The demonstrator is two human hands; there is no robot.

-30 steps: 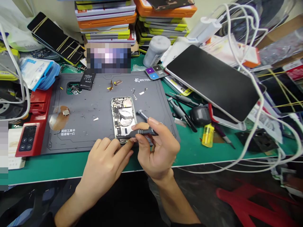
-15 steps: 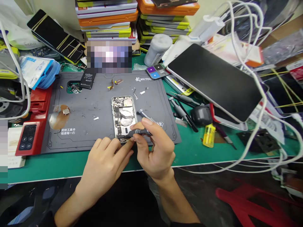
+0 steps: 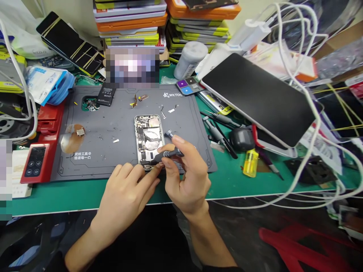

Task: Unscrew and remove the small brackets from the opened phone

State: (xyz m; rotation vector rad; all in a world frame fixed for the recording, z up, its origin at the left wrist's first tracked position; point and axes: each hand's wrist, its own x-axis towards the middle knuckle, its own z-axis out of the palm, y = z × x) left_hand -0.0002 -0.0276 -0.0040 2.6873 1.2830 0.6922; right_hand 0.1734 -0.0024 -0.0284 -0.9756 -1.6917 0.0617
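An opened phone (image 3: 153,134) lies on a grey work mat (image 3: 113,121), its inner boards and round coil area exposed. My left hand (image 3: 129,189) is closed at the phone's lower edge, index finger stretched along it and thumb below; the exact contact is partly hidden. In my right hand (image 3: 187,175) a dark screwdriver (image 3: 170,152) with light rings is pinched between thumb and fingers. It slants down toward the phone's lower end, and I cannot make out its tip. Just behind the right fingers lies a second, metal-headed tool (image 3: 169,133).
A battery (image 3: 106,94) and tiny metal parts lie on the mat. Screwdrivers (image 3: 217,132), a yellow-handled tool (image 3: 251,163) and a large black-screened device (image 3: 258,98) crowd the right. White cables (image 3: 306,158) loop there. A red device (image 3: 35,162) borders the left; stacked boxes (image 3: 130,22) stand behind.
The screwdriver's handle end has tipped up and drawn in toward the phone as my right fingers shifted. My left hand keeps its place, and the view has moved slightly.
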